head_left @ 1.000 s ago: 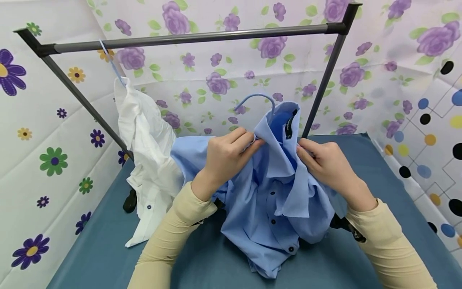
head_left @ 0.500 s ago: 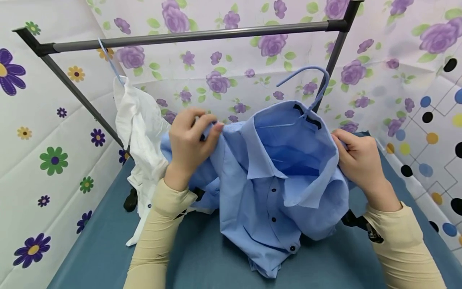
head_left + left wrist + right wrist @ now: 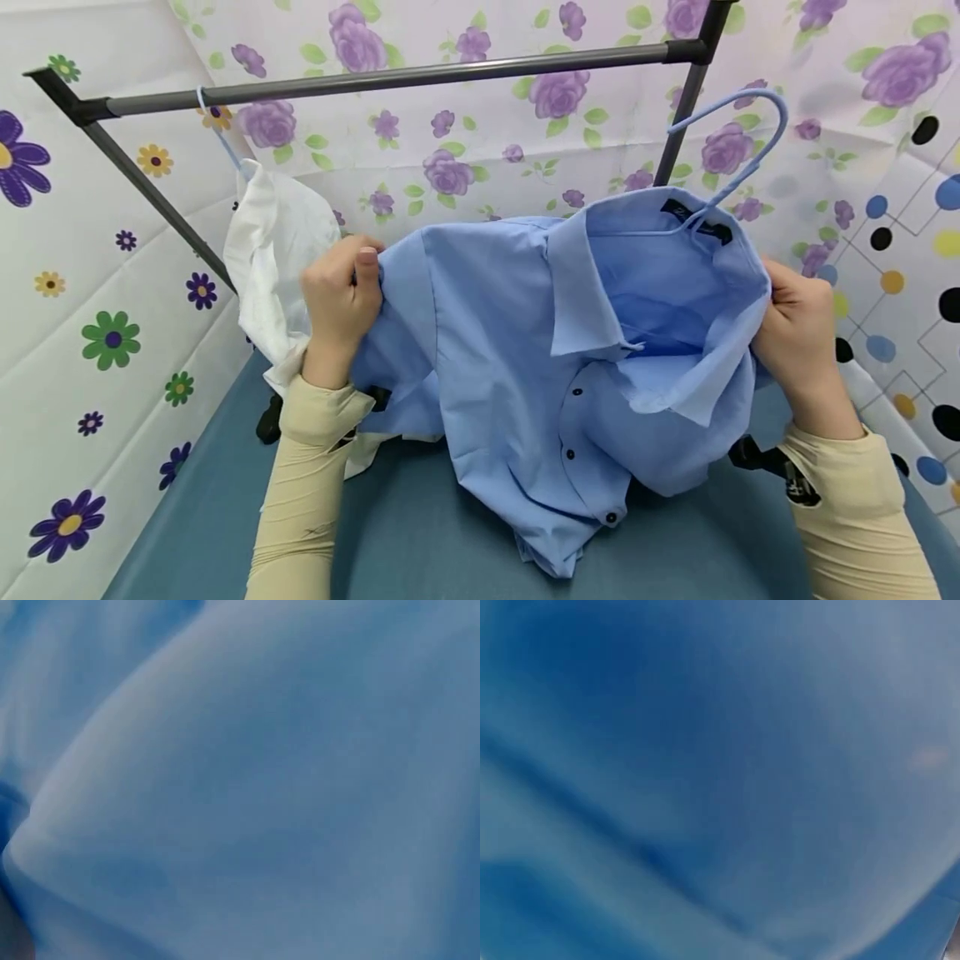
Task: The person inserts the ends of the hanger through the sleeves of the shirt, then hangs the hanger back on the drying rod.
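A light blue button-up shirt (image 3: 502,333) is spread between both hands in the head view, its collar wide and its lower front resting on the table. A blue hanger (image 3: 768,125) sits inside it, hook rising out of the neck beside the black label. My left hand (image 3: 341,292) grips the shirt at the shoulder and sleeve side, thumb on top. At the collar's right side, my right hand (image 3: 798,329) holds the cloth, its fingertips partly hidden behind it. Blurred blue shirt cloth (image 3: 262,780) fills the left wrist view, and likewise blue cloth (image 3: 727,772) the right wrist view.
A dark metal rack bar (image 3: 420,77) spans the back. On its left end a white shirt (image 3: 273,250) hangs from a blue hanger, close behind my left hand. A teal cloth (image 3: 420,533) covers the table; flowered and dotted sheets surround it.
My left hand has let go near the collar, moved left and gripped the shoulder side. My right hand has moved right with the collar, which has widened; the hanger hook has risen rightward.
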The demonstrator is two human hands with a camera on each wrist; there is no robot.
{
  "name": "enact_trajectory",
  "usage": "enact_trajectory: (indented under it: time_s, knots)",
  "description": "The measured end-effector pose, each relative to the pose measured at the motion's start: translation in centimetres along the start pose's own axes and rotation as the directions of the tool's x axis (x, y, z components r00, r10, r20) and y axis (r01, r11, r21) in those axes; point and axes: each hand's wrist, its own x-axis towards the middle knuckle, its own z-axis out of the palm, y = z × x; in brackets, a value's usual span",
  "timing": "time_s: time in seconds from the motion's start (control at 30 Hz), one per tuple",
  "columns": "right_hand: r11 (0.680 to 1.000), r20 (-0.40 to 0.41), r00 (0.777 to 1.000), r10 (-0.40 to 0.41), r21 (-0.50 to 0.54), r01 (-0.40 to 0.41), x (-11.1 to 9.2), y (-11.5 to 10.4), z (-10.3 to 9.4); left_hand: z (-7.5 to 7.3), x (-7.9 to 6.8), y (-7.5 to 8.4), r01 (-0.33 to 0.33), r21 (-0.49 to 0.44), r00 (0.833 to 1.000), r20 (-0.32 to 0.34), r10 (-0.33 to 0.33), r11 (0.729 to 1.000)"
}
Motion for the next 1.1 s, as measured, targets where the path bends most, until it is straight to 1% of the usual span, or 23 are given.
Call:
enact_trajectory:
  time_s: [0.13,0.2,0.27,0.3,0.33,0.37,0.4,0.43,0.47,0.53,0.57,0.6,0.63,0.67,0.7,0.73,0.8,0.83,0.87,0.9,0.97,1.03,1.1]
  knots:
    - [0.999,0.026,0.998,-0.049,0.000,0.049,0.1,0.3,-0.2,-0.5,-0.6,-0.8,-0.026,0.039,0.997,0.079,0.022,0.999]
    - [0.997,0.050,0.996,-0.076,0.011,0.076,0.2,0.4,-0.2,-0.7,-0.6,-0.9,-0.036,0.007,0.991,0.126,0.035,0.999]
    - [0.994,0.087,0.991,-0.104,0.028,0.102,0.2,0.5,-0.1,-0.9,-0.3,-0.7,-0.019,-0.079,0.981,0.191,0.033,0.997]
    - [0.992,0.112,0.986,-0.123,0.036,0.119,0.2,0.6,-0.1,-1.1,0.0,-0.5,0.001,-0.140,0.972,0.235,0.032,0.990]
    - [0.990,0.141,0.980,-0.143,0.041,0.138,0.2,0.6,-0.1,-1.2,0.3,-0.2,0.031,-0.212,0.956,0.292,0.033,0.977]
    - [0.986,0.170,0.972,-0.164,0.043,0.159,0.3,0.6,0.0,-1.4,0.6,0.2,0.076,-0.280,0.931,0.364,0.033,0.957]
    - [0.982,0.199,0.962,-0.188,0.047,0.182,0.3,0.6,0.1,-1.5,1.0,0.6,0.128,-0.336,0.893,0.448,0.038,0.933]
    - [0.977,0.228,0.950,-0.212,0.045,0.207,0.3,0.5,0.2,-1.7,1.4,1.1,0.187,-0.377,0.843,0.536,0.049,0.907]
    - [0.972,0.251,0.940,-0.232,0.041,0.230,0.4,0.5,0.3,-1.7,1.7,1.5,0.244,-0.396,0.777,0.626,0.066,0.885]
    - [0.966,0.281,0.925,-0.255,0.022,0.259,0.5,0.3,0.5,-1.7,2.1,2.1,0.339,-0.402,0.618,0.777,0.121,0.851]
    - [0.962,0.289,0.920,-0.264,0.009,0.273,0.5,0.2,0.6,-1.6,2.2,2.3,0.359,-0.389,0.546,0.825,0.148,0.849]
    - [0.960,0.295,0.917,-0.267,0.003,0.279,0.5,0.2,0.6,-1.5,2.1,2.4,0.369,-0.377,0.486,0.858,0.170,0.850]
    - [0.960,0.301,0.916,-0.266,-0.003,0.280,0.5,0.1,0.7,-1.3,1.9,2.5,0.373,-0.364,0.439,0.880,0.183,0.854]
    - [0.961,0.307,0.915,-0.262,-0.005,0.277,0.5,0.1,0.7,-1.2,1.7,2.7,0.371,-0.356,0.410,0.891,0.193,0.858]
    - [0.963,0.313,0.914,-0.256,-0.005,0.271,0.4,0.2,0.7,-1.1,1.7,3.0,0.373,-0.353,0.396,0.897,0.197,0.858]
    - [0.964,0.322,0.913,-0.250,-0.004,0.266,0.3,0.3,0.7,-1.1,1.6,3.3,0.367,-0.344,0.394,0.899,0.191,0.864]
    - [0.970,0.336,0.914,-0.228,-0.003,0.243,0.2,0.4,0.6,-1.3,1.7,4.1,0.365,-0.324,0.403,0.900,0.165,0.873]
    - [0.973,0.342,0.914,-0.217,-0.004,0.233,0.1,0.5,0.6,-1.4,1.8,4.5,0.365,-0.326,0.418,0.894,0.160,0.872]
    - [0.975,0.347,0.915,-0.205,-0.008,0.222,0.0,0.5,0.6,-1.5,1.8,4.8,0.363,-0.334,0.439,0.885,0.157,0.870]
    - [0.978,0.350,0.917,-0.193,-0.012,0.210,-0.1,0.6,0.6,-1.6,1.9,5.1,0.360,-0.347,0.465,0.872,0.156,0.866]
    - [0.981,0.354,0.918,-0.176,-0.019,0.195,-0.2,0.7,0.6,-1.5,1.7,5.1,0.338,-0.391,0.533,0.829,0.168,0.856]
    - [0.982,0.355,0.920,-0.166,-0.023,0.186,-0.3,0.8,0.6,-1.3,1.5,5.0,0.298,-0.449,0.613,0.767,0.191,0.842]
    - [0.982,0.358,0.919,-0.167,-0.022,0.187,-0.4,0.8,0.7,-1.1,1.3,4.7,0.230,-0.502,0.694,0.685,0.221,0.834]
